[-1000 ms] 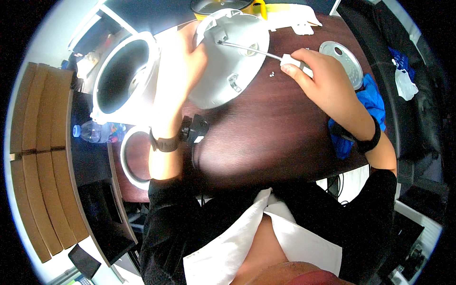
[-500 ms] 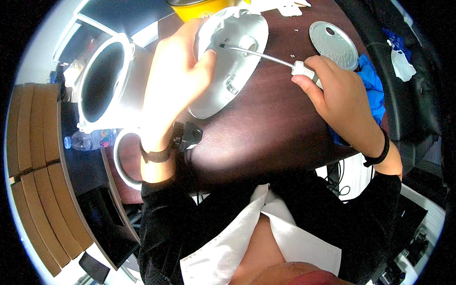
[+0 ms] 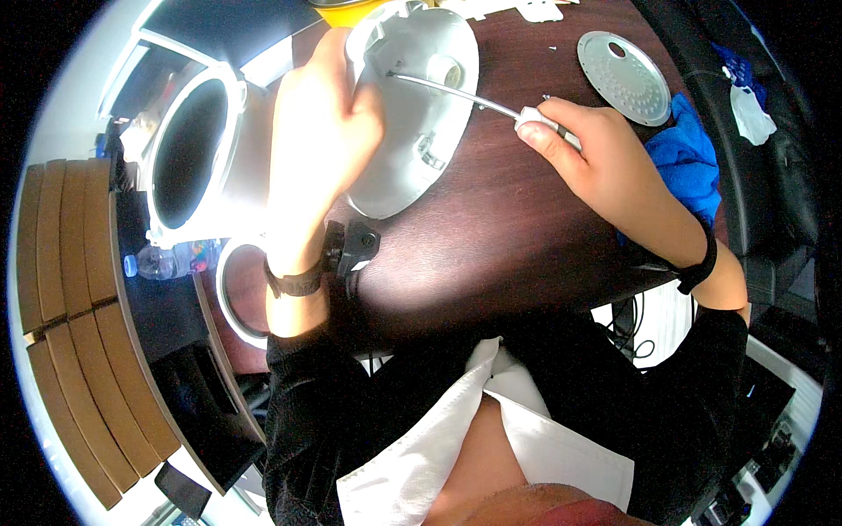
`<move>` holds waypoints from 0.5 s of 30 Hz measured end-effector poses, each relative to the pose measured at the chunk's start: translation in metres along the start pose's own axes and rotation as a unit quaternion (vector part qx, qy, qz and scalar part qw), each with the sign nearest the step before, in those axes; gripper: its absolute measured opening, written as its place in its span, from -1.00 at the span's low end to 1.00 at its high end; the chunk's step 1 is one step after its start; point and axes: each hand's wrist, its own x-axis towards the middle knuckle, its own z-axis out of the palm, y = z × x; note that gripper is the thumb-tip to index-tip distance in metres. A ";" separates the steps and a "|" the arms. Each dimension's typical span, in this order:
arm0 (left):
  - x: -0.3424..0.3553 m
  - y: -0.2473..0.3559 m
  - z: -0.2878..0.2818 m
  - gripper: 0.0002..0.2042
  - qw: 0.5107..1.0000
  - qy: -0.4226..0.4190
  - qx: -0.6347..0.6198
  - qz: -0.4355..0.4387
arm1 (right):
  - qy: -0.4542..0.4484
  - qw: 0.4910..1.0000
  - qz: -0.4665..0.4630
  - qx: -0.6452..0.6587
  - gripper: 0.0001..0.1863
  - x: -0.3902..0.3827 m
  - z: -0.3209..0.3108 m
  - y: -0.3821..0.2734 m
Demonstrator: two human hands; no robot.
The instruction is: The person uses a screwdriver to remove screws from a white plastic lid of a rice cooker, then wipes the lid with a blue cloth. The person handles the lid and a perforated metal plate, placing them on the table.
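Note:
My left hand (image 3: pixel 329 131) grips the left rim of a white oval bowl-shaped housing (image 3: pixel 412 131) and holds it tilted above the table. Its hollow inside faces right and shows a round socket and a small clip. In my right hand (image 3: pixel 583 145) is a screwdriver (image 3: pixel 474 98) with a white handle and a long thin shaft, closed between thumb and fingers. The screwdriver's tip reaches a small dark spot inside the housing, near my left thumb. Glare washes out part of my left hand.
On the dark red table (image 3: pixel 491 210) lie a grey perforated disc (image 3: pixel 624 79) and a blue cloth (image 3: pixel 684 162). A yellow container (image 3: pixel 351 13) stands at the far edge. At the left are a white ring (image 3: pixel 230 294), a large round-framed part (image 3: pixel 191 153) and a plastic bottle (image 3: pixel 167 261).
The housing, both hands and the screwdriver have shifted slightly left and away from me. The tip remains at the dark spot, and both grips are kept.

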 end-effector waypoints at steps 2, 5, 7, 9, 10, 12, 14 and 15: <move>0.000 0.002 -0.001 -0.63 1.000 -0.003 0.005 -0.006 | -0.056 0.988 0.057 0.133 -0.63 0.002 0.002 0.006; -0.001 0.002 -0.001 -0.64 1.000 -0.010 0.007 -0.019 | -0.208 0.878 0.247 0.352 -0.61 0.006 -0.010 -0.001; 0.000 0.001 0.000 -0.65 1.000 -0.004 0.010 -0.002 | -0.200 0.861 0.262 0.388 -0.56 0.004 -0.007 -0.001; 0.000 0.002 0.000 -0.66 1.000 0.002 0.015 0.003 | -0.205 0.830 0.287 0.432 -0.53 0.003 -0.006 -0.003; 0.000 0.002 0.000 -0.66 1.000 0.005 0.017 0.005 | -0.214 0.807 0.305 0.458 -0.53 0.004 -0.007 -0.005; 0.001 -0.002 -0.001 -0.67 1.000 -0.004 0.022 0.003 | -0.232 0.765 0.320 0.508 -0.53 0.004 -0.006 -0.004; 0.001 -0.001 -0.002 -0.67 1.000 -0.004 0.025 -0.002 | -0.251 0.726 0.315 0.558 -0.55 0.003 -0.002 0.001; -0.001 0.003 0.000 -0.67 1.000 0.002 0.026 -0.007 | -0.244 0.729 0.315 0.556 -0.56 0.002 -0.002 0.001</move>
